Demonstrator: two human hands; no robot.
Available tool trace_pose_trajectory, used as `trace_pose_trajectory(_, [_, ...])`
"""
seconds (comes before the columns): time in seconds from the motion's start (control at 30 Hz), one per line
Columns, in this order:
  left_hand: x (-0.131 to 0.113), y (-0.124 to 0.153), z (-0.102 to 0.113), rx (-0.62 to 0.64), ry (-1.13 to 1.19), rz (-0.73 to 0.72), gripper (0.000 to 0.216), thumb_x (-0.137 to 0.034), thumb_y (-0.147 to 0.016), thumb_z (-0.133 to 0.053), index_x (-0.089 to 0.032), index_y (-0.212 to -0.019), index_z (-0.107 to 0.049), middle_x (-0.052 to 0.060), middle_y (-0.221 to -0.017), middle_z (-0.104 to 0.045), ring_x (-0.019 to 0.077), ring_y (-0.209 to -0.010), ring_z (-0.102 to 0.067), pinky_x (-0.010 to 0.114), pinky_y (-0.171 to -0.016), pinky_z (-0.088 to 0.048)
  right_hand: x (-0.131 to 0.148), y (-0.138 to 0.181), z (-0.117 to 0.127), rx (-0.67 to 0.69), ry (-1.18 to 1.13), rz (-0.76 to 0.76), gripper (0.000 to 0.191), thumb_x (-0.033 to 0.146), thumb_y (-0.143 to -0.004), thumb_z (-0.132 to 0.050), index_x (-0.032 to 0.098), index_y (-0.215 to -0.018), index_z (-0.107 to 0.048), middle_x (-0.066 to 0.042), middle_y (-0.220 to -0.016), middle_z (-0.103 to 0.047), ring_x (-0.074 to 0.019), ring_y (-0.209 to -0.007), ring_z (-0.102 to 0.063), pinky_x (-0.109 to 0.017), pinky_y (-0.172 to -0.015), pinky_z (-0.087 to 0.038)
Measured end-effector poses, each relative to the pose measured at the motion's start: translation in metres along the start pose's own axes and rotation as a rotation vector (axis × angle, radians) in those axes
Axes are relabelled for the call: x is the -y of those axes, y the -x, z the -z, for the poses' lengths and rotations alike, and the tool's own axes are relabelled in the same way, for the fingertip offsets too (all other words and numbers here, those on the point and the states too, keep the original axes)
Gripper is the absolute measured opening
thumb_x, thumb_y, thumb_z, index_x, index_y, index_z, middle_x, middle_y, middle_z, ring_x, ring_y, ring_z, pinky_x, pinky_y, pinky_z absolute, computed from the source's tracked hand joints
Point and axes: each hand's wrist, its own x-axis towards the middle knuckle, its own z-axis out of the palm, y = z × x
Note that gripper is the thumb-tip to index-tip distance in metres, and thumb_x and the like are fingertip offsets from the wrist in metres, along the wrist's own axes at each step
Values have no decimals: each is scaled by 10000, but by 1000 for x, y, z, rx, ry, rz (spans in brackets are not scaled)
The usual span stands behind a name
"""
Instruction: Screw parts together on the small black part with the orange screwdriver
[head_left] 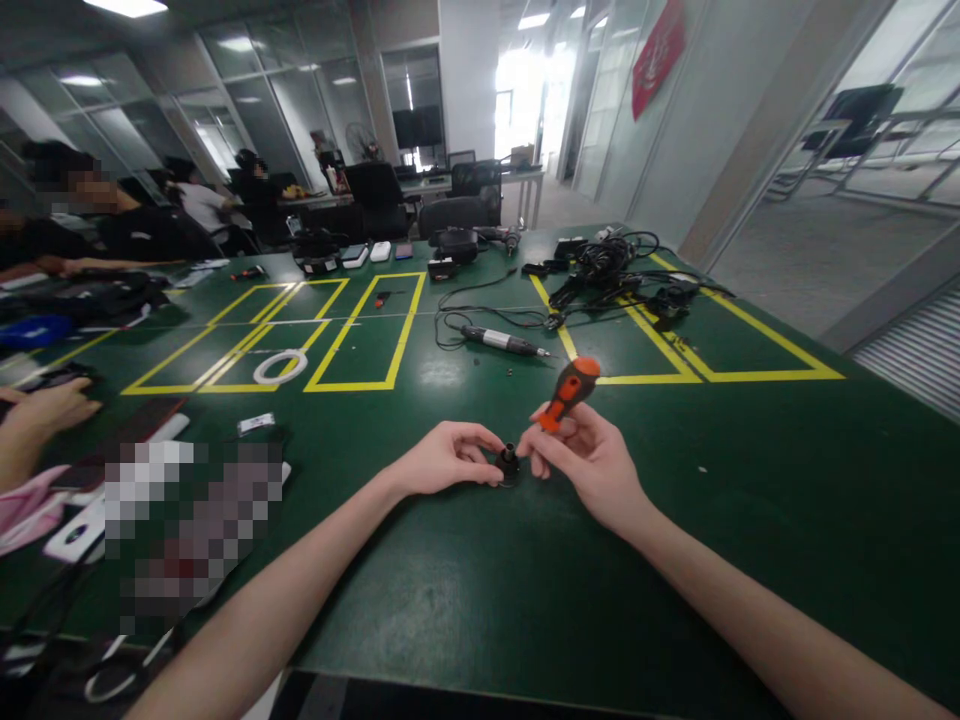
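My left hand (448, 457) rests on the green table (525, 600) with its fingers pinched around a small black cylindrical part (509, 464). My right hand (589, 455) grips a screwdriver with an orange and black handle (569, 391). The handle tilts up and to the right, and its lower end points down toward the black part. The screwdriver's shaft is hidden behind my fingers. Both hands meet at the part, near the table's middle.
A grey electric screwdriver (501, 342) with its cable lies beyond my hands. A tangle of black cables (615, 270) sits at the back right. A white ring (280, 366) lies inside yellow taped boxes. Another person's hand (37, 412) is at the left, other people sit far left.
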Motion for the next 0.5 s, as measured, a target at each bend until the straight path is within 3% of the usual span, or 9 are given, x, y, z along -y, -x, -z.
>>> trace_pose_trajectory(0.2, [-1, 0, -1, 18, 52, -22, 493, -326, -644, -916, -106, -1030, -703, 85, -877, -765, 145, -706, -716, 254, -700, -531, 2, -2, 1, -25, 67, 17, 355, 482, -737, -874, 184, -730, -681, -6, -637, -648, -118, -482, -573, -245, -456, -496])
trace_pose_trajectory(0.3, [0, -1, 0, 31, 25, -14, 497, -338, -661, -908, -102, -1041, -691, 66, -794, -752, 144, -691, -713, 236, -669, -515, 0, -3, 1, -7, 33, 18, 346, 484, -781, -841, 175, -726, -695, -13, -654, -655, -109, -471, -571, -240, -449, -486])
trace_pose_trajectory(0.5, [0, 0, 1, 43, 18, -20, 493, -340, -688, -896, -99, -1064, -686, 77, -829, -751, 142, -699, -717, 224, -658, -513, -2, 0, 0, 18, -21, 6, 347, 506, -836, -791, 192, -919, -669, -31, -728, -720, -129, -515, -615, -253, -489, -523])
